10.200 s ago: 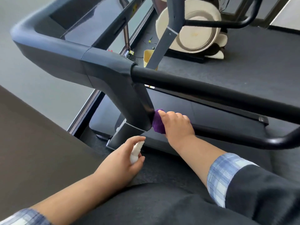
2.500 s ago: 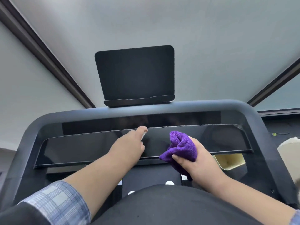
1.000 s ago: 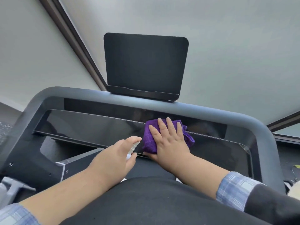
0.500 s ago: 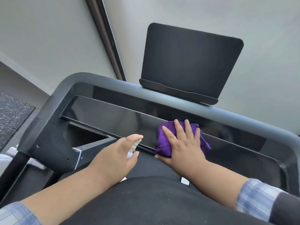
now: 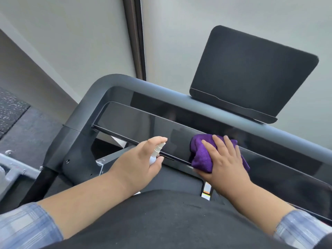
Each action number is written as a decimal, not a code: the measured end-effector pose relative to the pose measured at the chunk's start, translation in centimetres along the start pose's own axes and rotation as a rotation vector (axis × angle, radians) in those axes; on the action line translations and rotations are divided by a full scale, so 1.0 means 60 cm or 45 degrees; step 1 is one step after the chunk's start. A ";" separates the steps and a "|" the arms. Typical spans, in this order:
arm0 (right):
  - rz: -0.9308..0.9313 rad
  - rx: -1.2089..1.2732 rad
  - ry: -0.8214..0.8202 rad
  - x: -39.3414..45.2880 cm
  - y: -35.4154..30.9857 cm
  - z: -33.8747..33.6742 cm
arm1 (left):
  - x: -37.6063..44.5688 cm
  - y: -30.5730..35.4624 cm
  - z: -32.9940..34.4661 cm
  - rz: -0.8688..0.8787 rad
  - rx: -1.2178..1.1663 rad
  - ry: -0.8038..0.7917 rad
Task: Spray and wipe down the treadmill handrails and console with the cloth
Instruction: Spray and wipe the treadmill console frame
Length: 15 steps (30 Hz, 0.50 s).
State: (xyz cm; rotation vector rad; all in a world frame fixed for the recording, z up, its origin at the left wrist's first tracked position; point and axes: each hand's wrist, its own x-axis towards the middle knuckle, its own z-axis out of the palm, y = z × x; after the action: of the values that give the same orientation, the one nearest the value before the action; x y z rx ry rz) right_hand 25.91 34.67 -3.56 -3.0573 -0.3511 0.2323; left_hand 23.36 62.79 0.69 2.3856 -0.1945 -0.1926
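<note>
Your right hand (image 5: 222,162) lies flat with straight, spread fingers on the crumpled purple fuzzy cloth (image 5: 201,157) and presses it onto the long shiny black console panel (image 5: 136,126) of the treadmill. The cloth sits near the middle of the panel, at its lower edge. Your left hand (image 5: 136,162) curls around a small white spray bottle (image 5: 156,151), with the first finger on top of its nozzle, just left of the cloth. A flat black tablet holder (image 5: 251,72) stands on the grey frame behind the panel.
</note>
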 end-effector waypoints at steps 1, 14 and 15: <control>0.040 0.003 -0.010 -0.005 -0.002 0.002 | -0.001 -0.009 -0.008 0.005 -0.017 -0.010; -0.107 -0.040 -0.085 0.205 -0.337 0.002 | -0.065 -0.136 -0.117 -0.046 -0.009 0.054; -0.122 -0.051 -0.116 0.216 -0.358 0.000 | -0.067 -0.141 -0.120 -0.043 -0.008 0.052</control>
State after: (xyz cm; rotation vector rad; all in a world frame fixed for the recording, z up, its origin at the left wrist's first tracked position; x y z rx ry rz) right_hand 33.65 58.54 -3.85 -3.0656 -0.5118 0.3649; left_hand 21.56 74.46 0.52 2.3856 -0.1344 -0.1596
